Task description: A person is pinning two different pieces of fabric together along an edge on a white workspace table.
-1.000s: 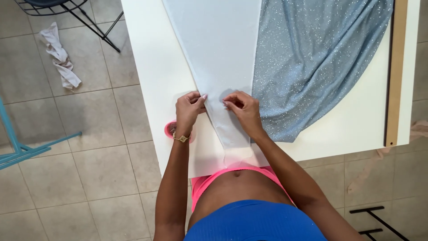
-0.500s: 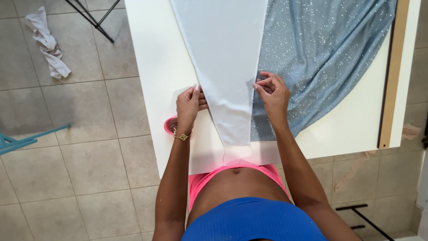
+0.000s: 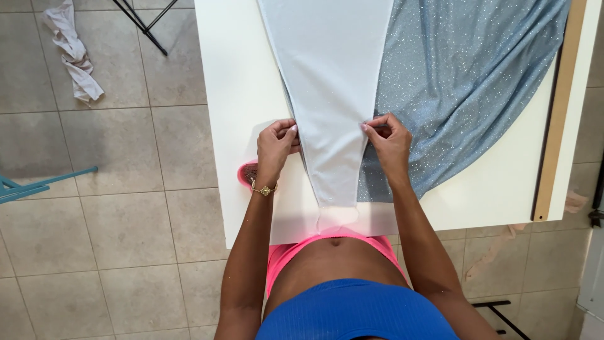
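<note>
Pinching both side edges of a long tapering panel of pale grey-white smooth fabric (image 3: 330, 94), the person stands at the near edge of a white rectangular table (image 3: 239, 94). Left hand (image 3: 275, 146) sits at the panel's left edge, fingers (image 3: 290, 130) curled together and clamped on that edge; a gold bracelet (image 3: 264, 188) on the wrist. Right hand (image 3: 390, 140) mirrors it at the right edge, fingers (image 3: 371, 124) closed tight on the fabric margin. Panel lies flat between the two hands, wide at the far end of the table, narrowing to a point just past the hands near the person's waist, tip close to the table's near edge. Under and right of the panel spreads a light blue glittery speckled cloth (image 3: 465, 82), draped across the table, its curved hem near the right forearm; the right hand rests partly on it. Pink round object (image 3: 246, 171) peeks out under the left wrist at the table's left edge; cannot tell what it is. Long wooden ruler-like strip (image 3: 559, 107) runs along the table's right side. Crumpled white rag (image 3: 74, 53) on the tiled floor, far left.
</note>
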